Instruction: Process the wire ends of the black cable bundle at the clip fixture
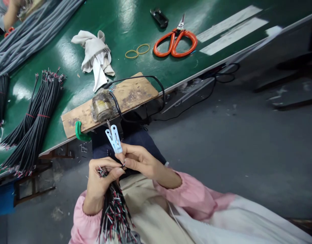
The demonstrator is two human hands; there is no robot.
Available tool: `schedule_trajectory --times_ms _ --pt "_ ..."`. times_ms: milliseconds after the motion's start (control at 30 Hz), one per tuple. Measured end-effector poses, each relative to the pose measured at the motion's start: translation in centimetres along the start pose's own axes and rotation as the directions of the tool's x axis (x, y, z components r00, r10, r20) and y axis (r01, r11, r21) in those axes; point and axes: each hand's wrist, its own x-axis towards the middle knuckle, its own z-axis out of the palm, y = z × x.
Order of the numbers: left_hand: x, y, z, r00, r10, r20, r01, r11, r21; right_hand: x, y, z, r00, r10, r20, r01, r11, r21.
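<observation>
My left hand [101, 181] is closed round a bundle of black cables [114, 210], whose stripped red, white and black wire ends fan out below it. Thumb and forefinger pinch one cable end near the bundle's top. My right hand [142, 162] is closed too, its fingertips on the thin wires of that same end. Just above the right fingertips is a light blue clothespin [115, 140], on the shaft of a small motor [102, 105] wrapped in clear and yellow tape. The motor sits on a wooden board [135, 91] at the table edge.
On the green table [62, 61] lie black cable bundles [36, 118], grey cables [41, 30], a white cloth [95, 54], rubber bands [137, 51], orange-handled scissors [175, 44] and a black clipper [159, 18]. A green clamp [81, 132] grips the board. Another person's arm [11, 15] shows top left.
</observation>
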Motion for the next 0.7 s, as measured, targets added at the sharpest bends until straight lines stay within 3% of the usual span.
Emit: schedule_trajectory --times_ms 67,100,200,400,700 --pt "-0.2 0.2 0.1 0.998 0.050 -0.031 -0.050 0.999 -0.010 0.3 0.3 -0.5 0.983 0.180 0.029 -0.182 0.968 0.170" --pt "-0.3 0.2 0.2 0.997 0.066 -0.050 -0.066 0.998 -0.002 0.6 0.5 -0.7 0.973 0.232 -0.016 -0.224 0.952 0.211" --pt "-0.6 0.4 0.4 0.989 0.110 -0.099 -0.109 0.994 0.018 2.0 0.6 -0.8 0.942 0.276 -0.192 -0.222 0.940 0.260" --pt "-0.6 1.1 0.8 0.971 0.180 -0.157 -0.183 0.983 -0.006 5.0 -0.8 0.2 0.937 0.340 -0.083 -0.283 0.876 0.390" --pt "0.3 1.1 1.2 0.973 0.149 -0.177 -0.155 0.988 -0.020 5.1 -0.4 0.8 0.929 0.368 -0.032 -0.282 0.763 0.581"
